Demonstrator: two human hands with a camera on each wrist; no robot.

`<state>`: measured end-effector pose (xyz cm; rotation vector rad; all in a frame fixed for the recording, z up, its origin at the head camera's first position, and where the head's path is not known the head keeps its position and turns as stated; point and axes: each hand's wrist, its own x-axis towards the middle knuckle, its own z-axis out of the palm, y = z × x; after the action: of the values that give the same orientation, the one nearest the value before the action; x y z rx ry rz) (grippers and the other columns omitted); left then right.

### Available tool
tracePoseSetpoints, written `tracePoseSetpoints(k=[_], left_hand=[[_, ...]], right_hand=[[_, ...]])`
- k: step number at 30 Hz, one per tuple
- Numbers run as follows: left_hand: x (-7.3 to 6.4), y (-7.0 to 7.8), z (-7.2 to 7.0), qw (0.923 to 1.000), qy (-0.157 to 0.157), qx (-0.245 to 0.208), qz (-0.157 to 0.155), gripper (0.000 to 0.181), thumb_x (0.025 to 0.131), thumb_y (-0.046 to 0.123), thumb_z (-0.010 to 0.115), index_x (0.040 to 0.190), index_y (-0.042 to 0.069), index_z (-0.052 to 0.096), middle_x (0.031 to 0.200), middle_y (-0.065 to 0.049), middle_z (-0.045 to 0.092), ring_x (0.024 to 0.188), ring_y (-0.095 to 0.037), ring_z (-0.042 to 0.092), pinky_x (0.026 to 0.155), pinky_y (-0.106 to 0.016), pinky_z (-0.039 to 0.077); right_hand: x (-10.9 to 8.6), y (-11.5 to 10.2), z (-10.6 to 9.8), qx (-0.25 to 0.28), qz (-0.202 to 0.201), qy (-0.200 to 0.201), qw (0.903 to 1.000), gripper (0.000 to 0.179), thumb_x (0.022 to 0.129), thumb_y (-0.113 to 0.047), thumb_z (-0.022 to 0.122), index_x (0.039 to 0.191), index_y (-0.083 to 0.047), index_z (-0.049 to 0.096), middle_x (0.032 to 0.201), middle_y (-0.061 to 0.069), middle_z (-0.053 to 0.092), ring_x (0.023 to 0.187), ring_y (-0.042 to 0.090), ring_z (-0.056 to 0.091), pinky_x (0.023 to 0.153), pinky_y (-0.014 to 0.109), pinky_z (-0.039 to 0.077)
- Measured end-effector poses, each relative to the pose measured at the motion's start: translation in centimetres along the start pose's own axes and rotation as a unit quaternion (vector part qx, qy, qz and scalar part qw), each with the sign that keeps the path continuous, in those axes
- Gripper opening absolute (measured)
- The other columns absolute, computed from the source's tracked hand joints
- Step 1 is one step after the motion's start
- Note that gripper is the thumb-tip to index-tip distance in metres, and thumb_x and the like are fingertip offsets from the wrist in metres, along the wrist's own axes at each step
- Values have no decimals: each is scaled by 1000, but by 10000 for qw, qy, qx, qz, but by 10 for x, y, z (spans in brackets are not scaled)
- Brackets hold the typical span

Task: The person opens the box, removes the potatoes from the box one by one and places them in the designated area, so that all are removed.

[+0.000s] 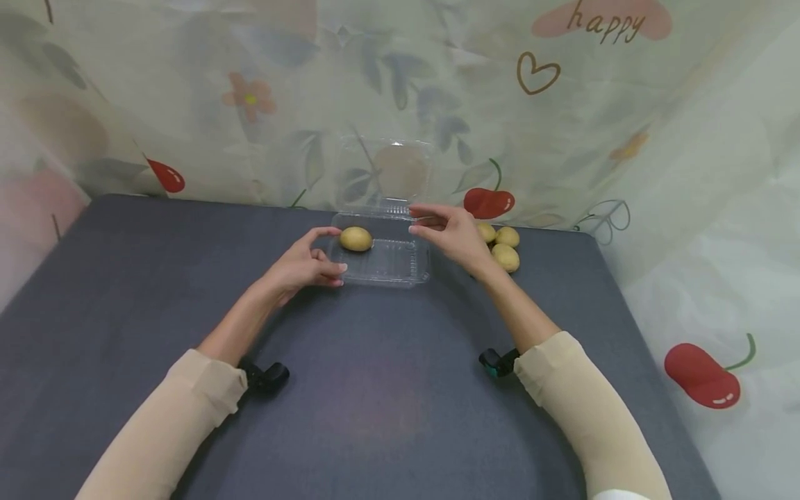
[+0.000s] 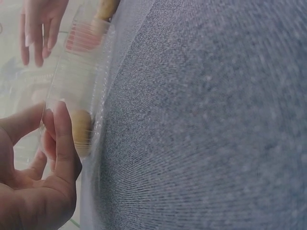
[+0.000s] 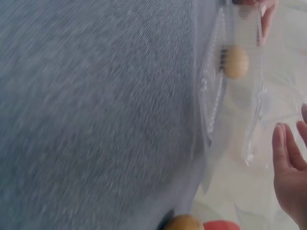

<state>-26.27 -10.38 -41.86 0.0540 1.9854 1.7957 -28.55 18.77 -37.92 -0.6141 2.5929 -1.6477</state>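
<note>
A clear plastic clamshell box [image 1: 387, 278] stands at the far side of the table, its transparent lid [image 1: 384, 170] raised against the curtain. One potato [image 1: 356, 239] lies inside at the box's left end; the right wrist view also shows this potato [image 3: 235, 62] through the clear wall. My left hand [image 1: 303, 265] pinches the box's left rim between thumb and fingers, seen close in the left wrist view. Over the right end of the box is my right hand [image 1: 451, 235], fingers extended and holding nothing.
A small pile of potatoes [image 1: 505, 257] sits right of the box, partly hidden behind my right hand and wrist. The dark grey table [image 1: 375, 389] extends toward me. A printed curtain [image 1: 250, 153] hangs along the back edge and right side.
</note>
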Motion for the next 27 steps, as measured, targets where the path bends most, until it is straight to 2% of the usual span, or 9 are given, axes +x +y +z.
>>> tracePoseSetpoints(k=[10,15,22,27], left_hand=[[0,0,-1,10000,12,-30,6,79,89,1,74,153,17,29,77,-10,54,70,-21,67,84,-43,60],[1,0,0,10000,69,0,-44,80,88,2,75,152,16,30,77,-10,56,68,-19,66,83,-43,60],[1,3,-2,9999,123,34,-30,79,88,2,75,152,17,31,77,-10,56,67,-19,67,83,-43,60],[0,3,-2,9999,83,84,-82,80,88,3,76,153,17,31,79,-11,57,69,-20,68,84,-44,60]], right_hand=[[15,-1,20,49,-4,-108,9999,42,90,-10,75,130,-3,65,125,17,66,105,23,69,86,32,57],[18,-1,28,-4,-46,-205,9998,41,90,-10,75,130,-6,66,125,17,66,106,24,68,87,33,58],[27,3,39,33,35,-371,9993,43,92,-10,73,133,-2,62,128,17,64,109,27,67,90,35,57],[33,9,47,53,133,-445,9989,44,92,-11,73,134,-3,62,129,17,64,110,24,67,89,34,57]])
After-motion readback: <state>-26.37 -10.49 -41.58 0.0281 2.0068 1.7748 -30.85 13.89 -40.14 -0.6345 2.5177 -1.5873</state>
